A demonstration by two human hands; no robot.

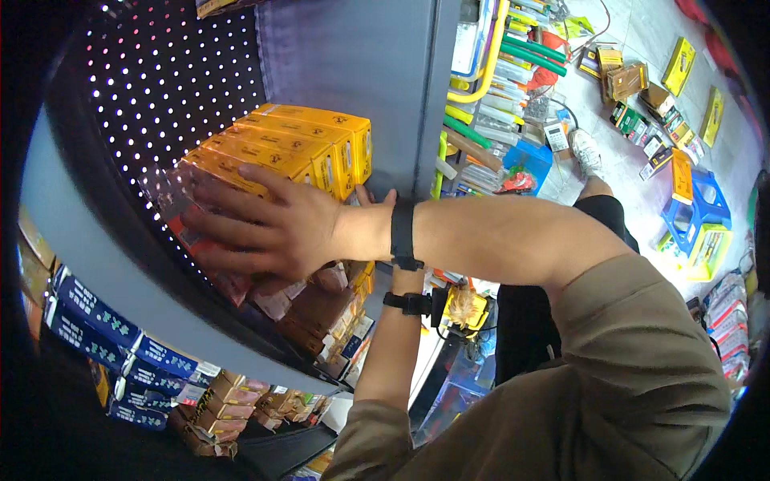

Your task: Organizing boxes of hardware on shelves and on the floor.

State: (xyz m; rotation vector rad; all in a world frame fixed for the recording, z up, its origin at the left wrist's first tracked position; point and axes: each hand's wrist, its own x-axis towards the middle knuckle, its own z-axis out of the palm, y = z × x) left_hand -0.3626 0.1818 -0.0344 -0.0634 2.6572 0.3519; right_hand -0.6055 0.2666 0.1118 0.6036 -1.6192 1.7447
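Note:
A row of several yellow-orange cartons (pixel 301 135) stands side by side on a grey metal shelf. My right hand (pixel 258 222) reaches across with its fingers spread. It lies over the near cartons and a red package (pixel 231 282) beside them, blurred, with no grip visible. Crumpled clear plastic (pixel 165 186) shows past its fingertips. My left hand (pixel 376 195) is mostly hidden behind my right wrist. Only some of its fingers show, close to the end faces of the yellow cartons; whether they hold anything is hidden. Brown cartons (pixel 313 306) sit below my right hand.
A perforated black back panel (pixel 180 78) and a grey side panel (pixel 349 54) bound the shelf. Blue boxes (pixel 96 324) and worn brown cartons (pixel 222 409) fill the level below. Packaged goods (pixel 499 114) hang at right. A blue stool (pixel 704 204) and scattered boxes (pixel 625 81) are on the floor.

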